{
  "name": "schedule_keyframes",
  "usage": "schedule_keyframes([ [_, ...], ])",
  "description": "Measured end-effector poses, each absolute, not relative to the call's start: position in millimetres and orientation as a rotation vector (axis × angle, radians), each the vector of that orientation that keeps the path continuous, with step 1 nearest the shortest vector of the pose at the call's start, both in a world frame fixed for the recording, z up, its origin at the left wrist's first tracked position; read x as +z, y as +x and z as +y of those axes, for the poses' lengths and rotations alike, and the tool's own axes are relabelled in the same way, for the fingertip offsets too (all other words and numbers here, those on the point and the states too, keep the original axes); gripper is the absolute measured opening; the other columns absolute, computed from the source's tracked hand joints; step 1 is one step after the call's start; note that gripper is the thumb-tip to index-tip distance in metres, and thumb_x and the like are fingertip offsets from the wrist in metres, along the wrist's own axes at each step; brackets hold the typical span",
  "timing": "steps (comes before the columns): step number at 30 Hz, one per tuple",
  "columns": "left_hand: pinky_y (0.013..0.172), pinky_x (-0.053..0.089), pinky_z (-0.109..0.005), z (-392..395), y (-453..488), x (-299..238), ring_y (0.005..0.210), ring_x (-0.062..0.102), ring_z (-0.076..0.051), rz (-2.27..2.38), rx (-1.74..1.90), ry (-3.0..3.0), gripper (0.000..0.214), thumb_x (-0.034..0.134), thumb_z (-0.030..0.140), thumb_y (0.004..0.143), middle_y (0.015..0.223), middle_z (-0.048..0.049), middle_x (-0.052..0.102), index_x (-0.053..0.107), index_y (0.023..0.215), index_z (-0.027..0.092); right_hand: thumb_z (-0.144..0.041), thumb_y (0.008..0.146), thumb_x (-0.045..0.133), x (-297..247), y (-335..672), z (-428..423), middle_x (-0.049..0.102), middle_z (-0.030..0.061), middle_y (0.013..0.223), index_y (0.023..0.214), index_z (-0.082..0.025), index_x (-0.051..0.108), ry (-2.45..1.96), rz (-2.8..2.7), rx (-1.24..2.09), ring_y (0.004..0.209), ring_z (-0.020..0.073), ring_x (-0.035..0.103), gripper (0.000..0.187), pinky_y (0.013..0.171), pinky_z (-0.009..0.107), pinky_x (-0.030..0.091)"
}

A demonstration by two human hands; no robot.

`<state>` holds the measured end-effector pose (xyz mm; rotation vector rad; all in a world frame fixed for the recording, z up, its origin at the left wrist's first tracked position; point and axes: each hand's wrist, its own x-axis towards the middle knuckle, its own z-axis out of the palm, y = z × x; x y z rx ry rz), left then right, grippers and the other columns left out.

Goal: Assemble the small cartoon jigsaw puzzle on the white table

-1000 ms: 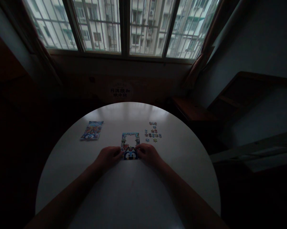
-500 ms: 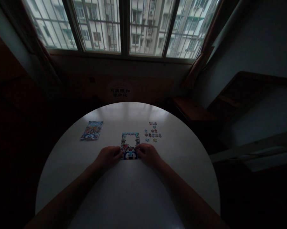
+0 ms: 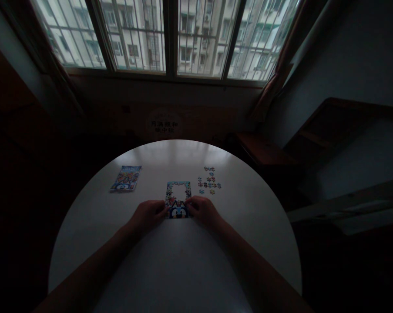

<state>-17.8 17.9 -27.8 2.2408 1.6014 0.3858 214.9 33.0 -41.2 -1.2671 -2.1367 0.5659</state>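
Observation:
A partly joined jigsaw puzzle [image 3: 178, 211] lies flat on the white table, with a blue cartoon face along its near edge and a gap in its upper middle. Against its left edge rests my left hand [image 3: 149, 213], fingers curled and closed on the border. My right hand [image 3: 202, 209] grips the right edge in the same way, its fingertips over the border. Several loose jigsaw pieces [image 3: 212, 184] are scattered just beyond my right hand. The dim light hides the finer detail of my fingertips.
A colourful printed packet [image 3: 127, 178] lies on the round white table [image 3: 179, 265], left of the puzzle. Past the table's far edge are a barred window [image 3: 199, 39] and a low wooden piece of furniture [image 3: 264, 150] on the right.

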Motion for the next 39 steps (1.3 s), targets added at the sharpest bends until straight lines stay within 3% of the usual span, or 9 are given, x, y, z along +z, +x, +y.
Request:
schedule_keyframes([
  [39,0.053,0.021,-0.023,18.2,-17.7,-28.5,0.053,0.041,-0.010,1.619,0.366,2.318,0.036,0.040,0.043,0.086,0.059,0.0018,0.051,0.054,0.063,0.018,-0.021,0.080,0.056,-41.1,215.0,32.8,0.068,0.0033,0.078,0.091,-0.018,0.071,-1.267,-2.136,0.582,0.064,0.0125,0.056,0.019,0.064,0.023,0.041],
])
